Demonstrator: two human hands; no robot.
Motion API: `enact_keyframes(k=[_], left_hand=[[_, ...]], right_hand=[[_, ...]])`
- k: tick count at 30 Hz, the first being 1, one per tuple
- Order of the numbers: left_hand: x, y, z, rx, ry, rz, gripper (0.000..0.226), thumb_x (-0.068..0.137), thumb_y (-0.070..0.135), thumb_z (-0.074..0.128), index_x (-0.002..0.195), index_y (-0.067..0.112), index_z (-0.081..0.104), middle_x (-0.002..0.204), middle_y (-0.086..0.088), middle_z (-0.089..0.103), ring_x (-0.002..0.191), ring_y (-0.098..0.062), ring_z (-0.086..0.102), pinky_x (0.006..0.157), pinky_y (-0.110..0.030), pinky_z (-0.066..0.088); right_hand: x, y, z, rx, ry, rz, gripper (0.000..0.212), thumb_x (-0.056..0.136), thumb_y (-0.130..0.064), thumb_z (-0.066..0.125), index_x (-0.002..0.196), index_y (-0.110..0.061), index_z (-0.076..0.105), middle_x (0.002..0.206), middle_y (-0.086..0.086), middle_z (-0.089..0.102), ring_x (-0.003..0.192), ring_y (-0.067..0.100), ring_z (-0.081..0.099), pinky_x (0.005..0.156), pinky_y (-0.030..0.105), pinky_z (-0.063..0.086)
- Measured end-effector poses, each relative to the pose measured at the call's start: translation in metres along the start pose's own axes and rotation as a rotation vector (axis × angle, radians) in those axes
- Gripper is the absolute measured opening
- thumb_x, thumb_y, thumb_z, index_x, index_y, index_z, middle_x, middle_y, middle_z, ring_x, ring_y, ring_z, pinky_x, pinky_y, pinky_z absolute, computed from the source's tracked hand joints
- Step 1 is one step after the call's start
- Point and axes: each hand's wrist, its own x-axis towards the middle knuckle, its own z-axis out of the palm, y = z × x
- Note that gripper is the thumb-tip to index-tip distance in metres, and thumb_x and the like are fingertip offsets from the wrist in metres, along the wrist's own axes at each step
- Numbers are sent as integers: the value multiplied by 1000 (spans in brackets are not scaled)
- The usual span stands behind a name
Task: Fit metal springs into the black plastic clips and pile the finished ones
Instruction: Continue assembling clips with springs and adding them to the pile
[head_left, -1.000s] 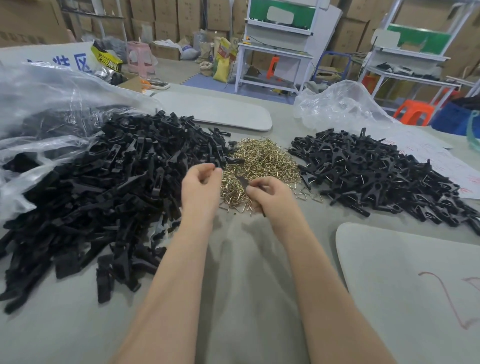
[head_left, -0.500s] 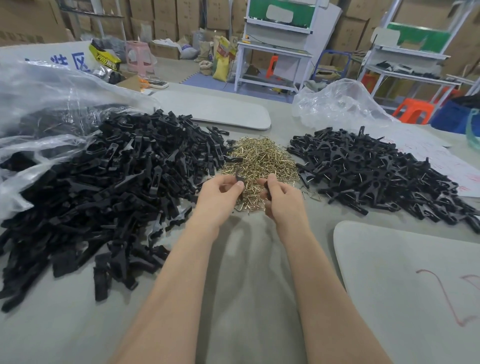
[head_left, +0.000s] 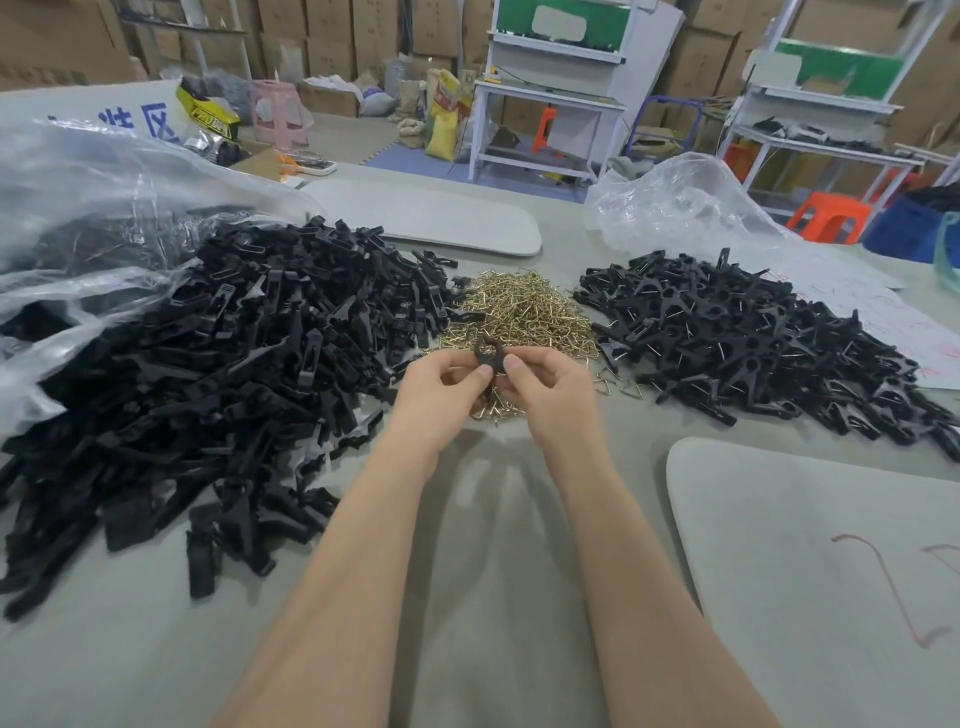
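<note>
A black plastic clip (head_left: 488, 353) sits between both hands, just above the near edge of the brass spring heap (head_left: 519, 317). My left hand (head_left: 447, 395) pinches its left side with thumb and fingers. My right hand (head_left: 545, 389) pinches its right side. Whether a spring is in the clip is hidden by the fingers. A big pile of loose black clip parts (head_left: 208, 374) lies to the left. To the right lies a pile of black clips with metal springs fitted (head_left: 753, 343).
A clear plastic bag (head_left: 88, 208) lies behind the left pile, another (head_left: 675, 208) behind the right pile. Grey boards lie at the back (head_left: 431, 218) and near right (head_left: 810, 571). Paper sheets (head_left: 893, 322) sit far right. Loose springs (head_left: 623, 384) lie beside the heap.
The hands came together over the front of the spring heap and now both pinch one black clip. Earlier the left hand was apart, nearer the left pile.
</note>
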Motion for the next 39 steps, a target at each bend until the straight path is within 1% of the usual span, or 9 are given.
enact_keyframes(k=[9, 14, 19, 24, 27, 29, 31, 34, 39], left_hand=[[2, -3, -2, -36, -4, 12, 15, 90, 7, 61, 85, 21, 64, 81, -4, 66, 82, -21, 63, 92, -44, 53], [2, -3, -3, -119, -8, -25, 13, 90, 8, 62, 103, 6, 65, 88, -10, 66, 77, -16, 66, 81, -28, 57], [-1, 4, -5, -260, -47, -37, 8, 89, 13, 64, 94, 7, 66, 66, 1, 67, 64, -5, 66, 64, -16, 54], [-4, 8, -5, -273, -148, -19, 8, 88, 20, 65, 94, 16, 68, 75, 3, 67, 65, -7, 60, 66, -19, 53], [-3, 8, -5, -334, -125, -28, 9, 87, 15, 65, 93, 9, 68, 83, -6, 64, 69, -8, 62, 67, -16, 53], [-1, 9, -7, -452, -28, -62, 3, 86, 10, 65, 87, 8, 67, 81, -4, 63, 65, -4, 63, 65, -12, 52], [2, 10, -12, -678, 50, -117, 3, 86, 4, 63, 89, 4, 64, 80, -4, 67, 69, -4, 67, 65, -11, 52], [4, 12, -20, -898, 100, -212, 6, 87, -1, 61, 92, -2, 63, 85, -9, 68, 81, -11, 69, 62, -12, 53], [0, 15, -23, -1054, 116, -313, 5, 89, -3, 59, 93, -5, 60, 96, -19, 64, 91, -20, 68, 71, -20, 57]], right_hand=[[-1, -1, -1, -43, -32, -1, 28, 89, -1, 59, 85, -28, 67, 88, -2, 72, 89, 15, 69, 85, 29, 54], [-1, -5, -3, -54, -24, 17, 28, 89, -4, 59, 83, -29, 68, 86, -1, 72, 86, 18, 68, 86, 34, 55], [-1, -12, -8, 110, -74, 117, 19, 92, 0, 54, 95, -10, 70, 86, 11, 69, 78, 21, 61, 84, 36, 52], [-1, -18, -14, 389, -192, 262, 16, 91, 4, 52, 89, -3, 67, 64, 4, 67, 50, 6, 55, 53, 14, 49], [1, -16, -12, 417, -99, 318, 4, 91, -2, 57, 93, -3, 60, 63, 5, 68, 49, 7, 59, 52, 14, 51], [2, -10, -10, 123, 24, 219, 12, 93, -14, 58, 100, -4, 59, 76, 4, 69, 58, 6, 62, 60, 19, 55], [2, 0, -8, -412, 56, 42, 28, 92, -28, 60, 115, -12, 59, 105, 0, 65, 87, 7, 62, 84, 29, 53], [-3, 14, 4, -997, -177, -92, 46, 91, -41, 56, 135, -30, 49, 143, 2, 41, 131, 23, 34, 112, 40, 26], [-1, 23, 3, -939, -40, -147, 23, 94, -23, 55, 115, -26, 61, 132, -3, 46, 122, 20, 35, 98, 28, 29]])
